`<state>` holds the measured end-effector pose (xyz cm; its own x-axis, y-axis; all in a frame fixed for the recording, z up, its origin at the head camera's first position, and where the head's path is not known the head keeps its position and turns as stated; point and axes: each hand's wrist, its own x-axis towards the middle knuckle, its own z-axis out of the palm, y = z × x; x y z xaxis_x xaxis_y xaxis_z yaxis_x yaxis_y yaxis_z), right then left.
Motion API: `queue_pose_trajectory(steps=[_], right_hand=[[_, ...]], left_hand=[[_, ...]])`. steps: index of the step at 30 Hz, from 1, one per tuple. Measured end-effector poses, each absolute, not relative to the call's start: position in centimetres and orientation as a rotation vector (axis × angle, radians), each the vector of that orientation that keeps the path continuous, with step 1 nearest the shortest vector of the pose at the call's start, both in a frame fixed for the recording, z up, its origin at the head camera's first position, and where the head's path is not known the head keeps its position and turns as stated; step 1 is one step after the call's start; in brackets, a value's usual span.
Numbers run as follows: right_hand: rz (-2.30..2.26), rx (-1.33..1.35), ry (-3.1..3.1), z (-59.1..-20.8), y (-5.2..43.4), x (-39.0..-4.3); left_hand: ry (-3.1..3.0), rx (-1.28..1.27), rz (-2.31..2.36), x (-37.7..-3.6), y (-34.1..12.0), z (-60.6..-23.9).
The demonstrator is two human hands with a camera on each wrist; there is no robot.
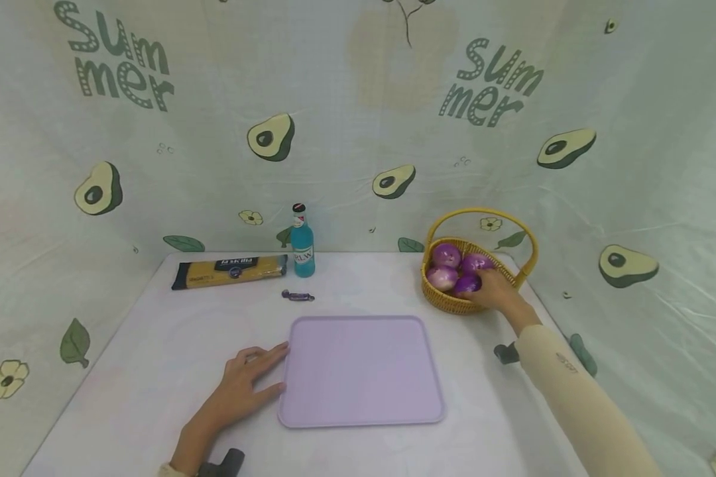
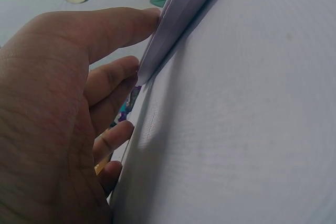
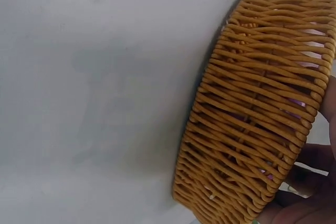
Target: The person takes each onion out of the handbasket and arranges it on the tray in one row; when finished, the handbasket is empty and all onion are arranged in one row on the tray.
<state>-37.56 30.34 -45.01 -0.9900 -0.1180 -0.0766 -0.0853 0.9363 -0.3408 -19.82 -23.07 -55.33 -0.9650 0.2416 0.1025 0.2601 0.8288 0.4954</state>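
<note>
In the head view a lilac tray [image 1: 360,371] lies on the table, and my left hand [image 1: 238,387] touches its left edge with thumb and fingers spread. The left wrist view shows the thumb and a fingertip of that hand [image 2: 58,77] against the tray's rim [image 2: 176,24]. My right hand [image 1: 494,290] reaches over the rim of a wicker basket [image 1: 453,305] holding several purple onions [image 1: 446,254]. Its thumb and fingers grip the nearest onion [image 1: 467,285], partly covering it. In the right wrist view the basket's woven side [image 3: 252,103] hides most of the fingers.
A blue bottle [image 1: 303,248] stands at the back of the table beside a pack of spaghetti [image 1: 233,271]. In front of them lies a small dark-wrapped candy [image 1: 298,296]. A printed cloth [image 1: 334,99] hangs behind the table. The basket's tall handle [image 1: 483,211] arches over the onions.
</note>
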Motion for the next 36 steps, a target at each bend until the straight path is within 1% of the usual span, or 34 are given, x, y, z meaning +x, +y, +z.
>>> queue_pose_trajectory(steps=[11, 29, 36], right_hand=[[-0.555, -0.160, 3.019, -44.8, 30.4, -37.5], [-0.499, -0.159, 3.054, -43.2, 30.5, -36.6], [-0.461, -0.202, 3.091, -42.4, 30.4, -36.4]], left_hand=[[-2.932, -0.433, -0.824, -19.6, -23.1, -55.1], [-2.965, -0.416, -0.822, -19.8, -23.1, -55.2], [-2.969, -0.419, -0.846, -19.7, -23.1, -54.9]])
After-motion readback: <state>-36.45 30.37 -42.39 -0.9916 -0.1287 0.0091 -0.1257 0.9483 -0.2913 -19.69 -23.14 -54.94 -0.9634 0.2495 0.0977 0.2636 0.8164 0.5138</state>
